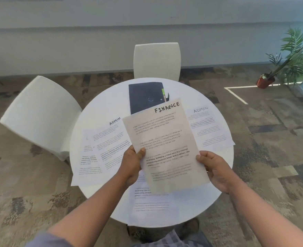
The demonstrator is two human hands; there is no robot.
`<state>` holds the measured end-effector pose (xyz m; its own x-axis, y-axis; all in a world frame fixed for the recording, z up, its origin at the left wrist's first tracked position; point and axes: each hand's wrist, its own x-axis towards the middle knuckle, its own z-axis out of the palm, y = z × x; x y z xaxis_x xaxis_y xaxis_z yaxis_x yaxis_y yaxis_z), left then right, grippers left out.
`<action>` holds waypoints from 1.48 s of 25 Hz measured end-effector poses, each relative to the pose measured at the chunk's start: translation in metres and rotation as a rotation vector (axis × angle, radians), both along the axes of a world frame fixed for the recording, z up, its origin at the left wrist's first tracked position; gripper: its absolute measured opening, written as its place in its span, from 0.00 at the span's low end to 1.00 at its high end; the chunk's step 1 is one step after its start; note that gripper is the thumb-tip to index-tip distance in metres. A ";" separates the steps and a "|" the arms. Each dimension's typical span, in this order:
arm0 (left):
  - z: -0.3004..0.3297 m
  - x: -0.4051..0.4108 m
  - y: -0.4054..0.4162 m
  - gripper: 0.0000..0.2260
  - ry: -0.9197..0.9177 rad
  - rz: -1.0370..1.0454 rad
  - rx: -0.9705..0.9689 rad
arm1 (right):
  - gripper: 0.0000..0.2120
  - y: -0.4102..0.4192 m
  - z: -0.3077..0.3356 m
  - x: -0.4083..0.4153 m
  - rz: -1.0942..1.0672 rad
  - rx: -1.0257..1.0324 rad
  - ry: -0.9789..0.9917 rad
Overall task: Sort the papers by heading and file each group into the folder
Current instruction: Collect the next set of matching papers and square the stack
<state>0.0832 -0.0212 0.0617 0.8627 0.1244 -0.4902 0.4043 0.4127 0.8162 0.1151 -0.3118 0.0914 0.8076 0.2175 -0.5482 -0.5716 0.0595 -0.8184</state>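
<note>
A round white table (216, 184) stands on patterned brown carpet, with two white chairs drawn up to it, one at the far side (157, 59) and one to the left (40, 114), and a potted plant (288, 57) by the wall at right. Above the table's middle, both hands hold up a sheet headed FINANCE (165, 141) (handwritten in black capitals, the printed text below too blurred to read). The left hand (132, 164) pinches the sheet's left edge, thumb on the front face; the right hand (216, 168) grips its right edge lower down, thumb likewise on top. The sheet tilts slightly and its upper part hides the near corner of a dark folder (145, 97) lying flat at the far side of the table. A sheet headed ADMIN (109, 139) lies on the table's left over other papers, a second ADMIN sheet (207, 127) lies at the right edge, and another printed sheet (150, 202) lies nearest the person.
</note>
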 end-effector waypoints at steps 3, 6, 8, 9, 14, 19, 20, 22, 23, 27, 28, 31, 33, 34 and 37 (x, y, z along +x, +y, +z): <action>0.003 0.013 -0.029 0.15 0.061 0.145 -0.168 | 0.15 -0.021 -0.005 0.001 -0.074 0.235 0.119; 0.006 0.027 -0.068 0.16 0.077 0.244 -0.236 | 0.18 -0.026 -0.011 0.005 -0.097 0.310 0.127; 0.007 0.033 -0.096 0.16 0.089 0.290 -0.251 | 0.16 -0.032 -0.016 0.012 -0.144 0.298 0.106; 0.007 0.036 -0.112 0.16 0.096 0.310 -0.252 | 0.15 -0.040 -0.018 0.017 -0.162 0.271 0.099; 0.009 0.032 -0.147 0.15 0.101 0.391 -0.040 | 0.13 -0.091 -0.028 0.049 -0.094 0.043 -0.018; 0.022 0.022 -0.109 0.38 0.111 0.337 0.596 | 0.18 -0.121 -0.017 0.087 0.193 -0.223 -0.338; 0.021 0.021 -0.102 0.38 0.107 0.248 0.676 | 0.18 -0.121 -0.018 0.093 0.258 -0.282 -0.390; 0.015 0.021 -0.091 0.28 0.101 0.087 0.722 | 0.15 -0.118 -0.024 0.100 0.354 -0.371 -0.457; 0.010 0.018 -0.088 0.21 0.098 0.058 0.701 | 0.13 -0.116 -0.027 0.101 0.408 -0.401 -0.493; 0.000 0.007 -0.095 0.09 0.115 0.144 0.662 | 0.17 -0.111 -0.035 0.098 0.476 -0.465 -0.642; -0.004 0.003 -0.098 0.08 0.124 0.160 0.665 | 0.16 -0.108 -0.040 0.096 0.450 -0.468 -0.621; -0.021 -0.008 -0.108 0.06 0.192 0.111 0.670 | 0.15 -0.100 -0.059 0.087 0.423 -0.510 -0.403; -0.032 -0.015 -0.113 0.09 0.216 0.082 0.645 | 0.16 -0.094 -0.069 0.082 0.438 -0.542 -0.306; -0.036 -0.017 -0.114 0.10 0.215 0.088 0.640 | 0.16 -0.092 -0.072 0.080 0.424 -0.547 -0.298; -0.041 -0.018 -0.108 0.12 0.207 0.125 0.640 | 0.17 -0.088 -0.071 0.081 0.359 -0.532 -0.326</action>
<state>0.0651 -0.1287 0.0212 0.7192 0.5374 -0.4404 0.5595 -0.0721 0.8257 0.1965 -0.3997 0.0202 0.8770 0.2712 -0.3967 -0.2024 -0.5402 -0.8168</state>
